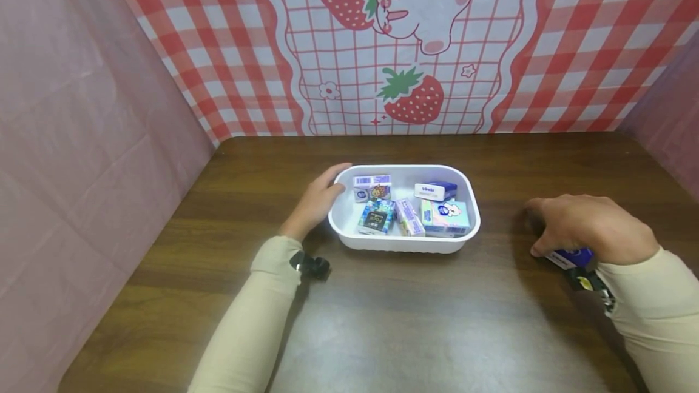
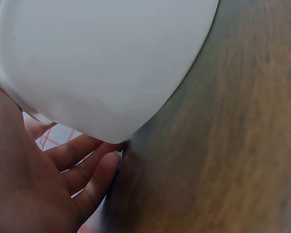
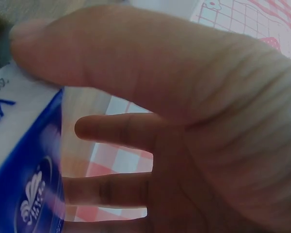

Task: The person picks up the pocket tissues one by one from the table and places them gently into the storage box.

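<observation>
My left hand (image 1: 318, 202) grips the left end of a white plastic basin (image 1: 401, 245), thumb at the rim and fingers against the outer wall. The left wrist view shows those fingers (image 2: 89, 182) spread beside the basin wall, close to the wooden surface. Off to the basin's right, my right hand (image 1: 603, 226) reaches down over a blue and white Vinda tissue pack (image 1: 576, 258). In the right wrist view the thumb (image 3: 43, 53) lies against the pack's white end and the other fingers extend behind it. The palm covers much of the pack in the head view.
Inside the basin lie several small tissue packs: a blue-white Vinda one (image 1: 437, 190), a pastel one (image 1: 450, 216), a dark-labelled one (image 1: 377, 216) and two purple-white ones. A checked strawberry cloth (image 1: 229, 47) hangs behind the brown table (image 1: 349, 320); a pink cloth (image 1: 82, 138) hangs at left.
</observation>
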`<state>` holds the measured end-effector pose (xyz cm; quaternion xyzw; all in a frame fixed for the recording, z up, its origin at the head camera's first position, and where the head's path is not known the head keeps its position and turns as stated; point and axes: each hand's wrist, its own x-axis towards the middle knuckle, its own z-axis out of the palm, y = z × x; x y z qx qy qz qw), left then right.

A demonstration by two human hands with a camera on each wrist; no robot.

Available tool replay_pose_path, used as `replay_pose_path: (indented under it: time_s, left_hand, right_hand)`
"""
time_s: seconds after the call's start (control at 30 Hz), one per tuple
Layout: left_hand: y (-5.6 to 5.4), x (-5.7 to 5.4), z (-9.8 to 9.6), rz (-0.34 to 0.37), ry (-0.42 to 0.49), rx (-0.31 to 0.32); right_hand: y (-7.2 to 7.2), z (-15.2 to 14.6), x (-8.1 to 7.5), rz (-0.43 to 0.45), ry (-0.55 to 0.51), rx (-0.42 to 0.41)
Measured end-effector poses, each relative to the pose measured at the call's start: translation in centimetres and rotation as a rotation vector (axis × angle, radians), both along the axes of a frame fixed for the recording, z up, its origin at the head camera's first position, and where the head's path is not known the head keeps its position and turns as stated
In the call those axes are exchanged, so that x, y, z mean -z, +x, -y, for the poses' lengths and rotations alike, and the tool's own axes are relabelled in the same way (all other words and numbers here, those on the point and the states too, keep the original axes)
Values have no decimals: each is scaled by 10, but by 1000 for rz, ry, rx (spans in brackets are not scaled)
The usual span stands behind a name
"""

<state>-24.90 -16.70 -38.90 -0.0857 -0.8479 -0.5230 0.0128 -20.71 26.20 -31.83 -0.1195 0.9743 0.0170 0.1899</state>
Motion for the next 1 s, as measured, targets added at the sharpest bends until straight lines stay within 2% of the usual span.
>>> replay_pose_path:
  time_s: [0.5, 0.8, 1.0]
  left_hand:
    - [-1, 1, 0, -3, 0, -9]
    - [-1, 1, 0, 5, -13, -8]
    - [-1, 1, 0, 2, -14, -7]
  right_hand:
    - [0, 3, -1, 14, -22, -4]
    - [1, 6, 5, -126, -62, -47]
    - [0, 9, 6, -139, -64, -58]
